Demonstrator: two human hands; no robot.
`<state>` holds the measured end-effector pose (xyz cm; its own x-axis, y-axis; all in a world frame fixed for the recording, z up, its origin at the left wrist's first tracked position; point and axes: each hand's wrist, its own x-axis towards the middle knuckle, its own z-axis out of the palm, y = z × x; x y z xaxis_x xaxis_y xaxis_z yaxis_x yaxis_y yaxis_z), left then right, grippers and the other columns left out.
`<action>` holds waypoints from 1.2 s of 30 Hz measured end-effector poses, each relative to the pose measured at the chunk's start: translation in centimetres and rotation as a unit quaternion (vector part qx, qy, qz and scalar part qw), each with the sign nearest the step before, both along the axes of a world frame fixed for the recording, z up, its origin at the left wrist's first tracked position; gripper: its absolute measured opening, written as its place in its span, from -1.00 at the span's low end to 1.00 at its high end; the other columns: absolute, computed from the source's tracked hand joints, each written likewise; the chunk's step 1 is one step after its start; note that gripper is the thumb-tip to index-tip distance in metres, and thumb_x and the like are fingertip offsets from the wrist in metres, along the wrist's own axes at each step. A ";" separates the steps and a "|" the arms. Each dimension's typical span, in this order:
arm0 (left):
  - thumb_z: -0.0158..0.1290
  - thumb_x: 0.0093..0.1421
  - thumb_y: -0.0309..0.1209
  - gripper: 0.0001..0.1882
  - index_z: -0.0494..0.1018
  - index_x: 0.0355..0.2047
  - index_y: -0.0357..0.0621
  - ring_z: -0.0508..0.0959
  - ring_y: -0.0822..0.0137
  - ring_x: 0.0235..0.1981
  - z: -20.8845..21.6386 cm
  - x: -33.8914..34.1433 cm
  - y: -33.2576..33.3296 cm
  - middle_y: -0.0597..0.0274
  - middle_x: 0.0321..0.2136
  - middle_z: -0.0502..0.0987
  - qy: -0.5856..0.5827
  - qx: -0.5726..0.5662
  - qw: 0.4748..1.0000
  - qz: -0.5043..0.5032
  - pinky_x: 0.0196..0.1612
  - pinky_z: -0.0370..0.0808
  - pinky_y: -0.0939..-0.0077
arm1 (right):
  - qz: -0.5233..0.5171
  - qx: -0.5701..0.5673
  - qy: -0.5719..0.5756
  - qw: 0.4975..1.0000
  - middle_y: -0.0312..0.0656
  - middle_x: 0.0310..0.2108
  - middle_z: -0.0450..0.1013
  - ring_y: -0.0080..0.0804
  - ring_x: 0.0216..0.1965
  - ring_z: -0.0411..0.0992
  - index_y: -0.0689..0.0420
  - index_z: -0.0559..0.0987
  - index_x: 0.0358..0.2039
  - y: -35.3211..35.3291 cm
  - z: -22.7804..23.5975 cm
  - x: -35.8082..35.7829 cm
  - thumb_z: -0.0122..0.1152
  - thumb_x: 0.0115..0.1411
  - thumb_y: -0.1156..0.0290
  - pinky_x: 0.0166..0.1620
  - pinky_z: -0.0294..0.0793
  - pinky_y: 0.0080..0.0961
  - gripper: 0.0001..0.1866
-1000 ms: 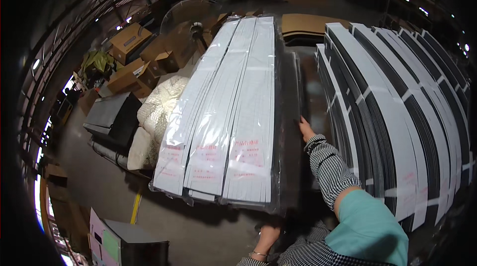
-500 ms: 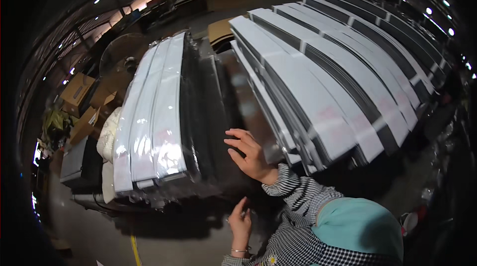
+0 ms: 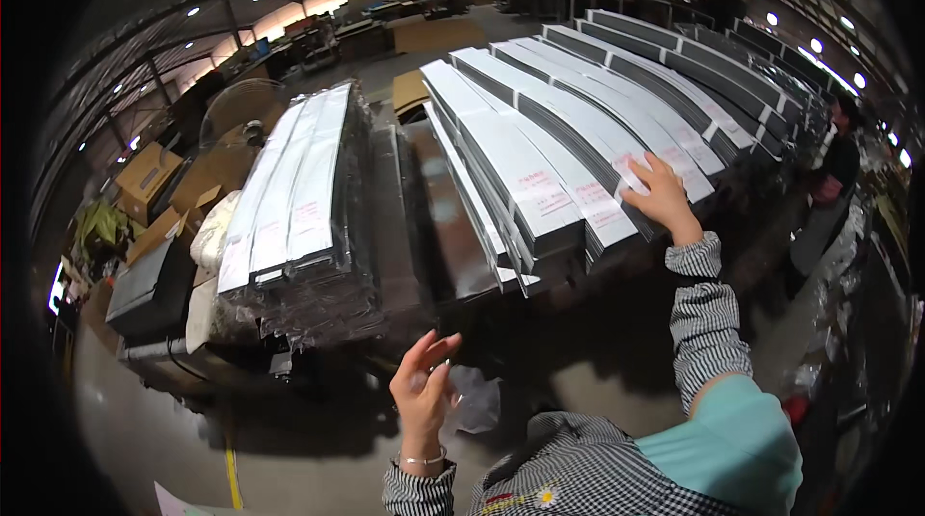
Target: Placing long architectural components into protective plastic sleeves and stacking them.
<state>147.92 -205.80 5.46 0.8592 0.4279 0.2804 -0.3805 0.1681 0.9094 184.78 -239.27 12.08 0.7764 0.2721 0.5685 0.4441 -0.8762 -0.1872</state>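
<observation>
My right hand reaches over the bundled stacks at the right, fingers apart and holding nothing. Its fingertips are at a long white-topped bundle with dark layered sides and pale bands; whether they touch it is unclear. My left hand is low in front of the table, fingers curled. A crumpled piece of clear plastic film sticks out from it and appears held there. Left of centre lies a stack of long white-topped strips wrapped in clear plastic.
A dark bare strip of tabletop runs between the stacks. At the left are a cream cloth bundle, a dark box and cardboard boxes. A person stands at the far right.
My right hand has moved right, from the gap between the stacks to the right-hand bundles. My left hand has shifted slightly left and up, and the clear film shows more plainly.
</observation>
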 end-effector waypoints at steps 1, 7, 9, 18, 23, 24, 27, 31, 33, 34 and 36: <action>0.01 0.22 -0.67 -0.49 0.32 0.21 -0.29 0.54 0.53 -0.53 0.9 0.6 -0.7 -0.18 0.00 0.55 0.001 -0.030 1.000 -0.009 -0.63 0.44 0.72 | 0.020 0.004 0.044 0.999 0.03 0.31 0.23 -0.01 0.34 0.13 -0.08 0.49 0.21 -0.4 -0.1 0.0 0.40 -0.04 0.04 0.24 0.22 0.04 -0.25; 0.01 0.31 -0.57 -0.61 0.35 0.15 -0.32 0.41 0.63 -0.64 6.8 7.5 -5.8 -0.05 -0.06 0.59 -0.056 -0.092 0.993 -0.049 -0.65 0.36 0.75 | 0.123 0.035 0.034 0.991 0.16 0.25 0.29 0.13 0.20 0.32 0.02 0.53 0.14 -3.5 5.4 -3.8 0.33 -0.14 0.18 0.20 0.34 -0.17 -0.28; 0.00 0.32 -0.57 -0.61 0.35 0.15 -0.32 0.42 0.63 -0.64 7.5 8.1 -6.7 -0.06 -0.06 0.59 -0.056 -0.085 0.994 -0.033 -0.65 0.36 0.75 | 0.116 0.019 0.020 0.993 0.07 0.23 0.33 0.13 0.23 0.29 0.10 0.53 0.13 -3.0 7.2 -11.5 0.32 -0.06 0.17 0.22 0.29 -0.12 -0.32; 0.09 0.27 -0.59 -0.69 0.43 0.03 -0.34 0.51 0.57 -0.53 7.5 8.9 -14.9 0.01 -0.16 0.62 -0.070 -0.015 0.996 -0.050 -0.52 0.47 0.69 | 0.381 0.444 0.269 0.765 -0.25 -0.34 0.51 -0.52 -0.29 0.43 0.27 0.63 -0.25 0.9 0.6 -25.0 0.31 0.16 0.62 -0.19 0.40 -0.61 -0.87; 0.32 0.08 -0.58 -0.80 0.52 -0.32 -0.33 0.55 0.53 -0.44 5.4 7.7 -14.6 0.19 -0.39 0.61 -0.009 0.049 0.992 -0.115 -0.41 0.49 0.70 | 0.320 0.419 0.118 0.842 -0.22 -0.47 0.50 -0.49 -0.38 0.45 0.27 0.66 -0.37 -3.0 2.2 -23.4 0.33 0.12 0.64 -0.29 0.38 -0.61 -0.95; 0.34 0.06 -0.58 -0.79 0.52 -0.33 -0.33 0.55 0.53 -0.45 5.3 7.6 -14.9 0.19 -0.41 0.61 -0.035 0.045 0.989 -0.139 -0.42 0.48 0.70 | 0.336 0.401 0.119 0.844 -0.22 -0.48 0.50 -0.49 -0.39 0.45 0.27 0.67 -0.35 -3.8 2.2 -23.3 0.35 0.11 0.64 -0.30 0.39 -0.61 -0.93; 0.37 0.02 -0.58 -0.75 0.52 -0.35 -0.34 0.56 0.49 -0.46 5.6 7.3 -15.7 0.16 -0.43 0.61 -0.059 0.019 0.983 -0.173 -0.40 0.48 0.68 | 0.376 0.377 0.138 0.835 -0.21 -0.46 0.53 -0.50 -0.41 0.49 0.28 0.67 -0.32 -5.4 2.3 -22.8 0.41 0.08 0.60 -0.31 0.43 -0.60 -0.87; 0.38 -0.03 -0.62 -0.74 0.50 -0.39 -0.35 0.53 0.45 -0.48 5.9 7.5 -17.1 0.07 -0.44 0.59 -0.075 0.080 0.987 -0.121 -0.50 0.44 0.65 | 0.395 0.372 0.338 0.769 -0.18 -0.41 0.58 -0.49 -0.39 0.53 0.33 0.65 -0.31 -7.2 2.9 -21.9 0.36 0.11 0.63 -0.30 0.49 -0.60 -0.89; 0.36 0.01 -0.63 -0.78 0.53 -0.36 -0.34 0.55 0.48 -0.45 7.5 7.8 -18.3 0.12 -0.42 0.61 -0.117 0.079 0.979 -0.147 -0.39 0.46 0.66 | 0.420 0.394 0.240 0.781 -0.16 -0.41 0.58 -0.48 -0.39 0.53 0.34 0.65 -0.28 -8.0 1.8 -21.1 0.34 0.12 0.65 -0.30 0.48 -0.60 -0.87; 0.36 0.01 -0.62 -0.81 0.55 -0.40 -0.34 0.53 0.51 -0.47 8.6 7.8 -19.0 0.13 -0.44 0.61 -0.081 0.065 0.984 -0.144 -0.42 0.43 0.66 | 0.423 0.413 0.213 0.778 -0.18 -0.46 0.56 -0.49 -0.43 0.52 0.32 0.65 -0.30 -8.2 1.7 -20.8 0.36 0.10 0.66 -0.34 0.46 -0.63 -0.87; 0.35 0.02 -0.61 -0.83 0.55 -0.42 -0.34 0.52 0.51 -0.47 7.0 8.1 -18.4 0.13 -0.43 0.61 -0.060 0.093 0.983 -0.149 -0.42 0.42 0.66 | 0.435 0.438 0.223 0.754 -0.19 -0.46 0.54 -0.47 -0.39 0.51 0.31 0.63 -0.36 -9.4 1.7 -20.8 0.36 0.12 0.62 -0.31 0.45 -0.61 -0.93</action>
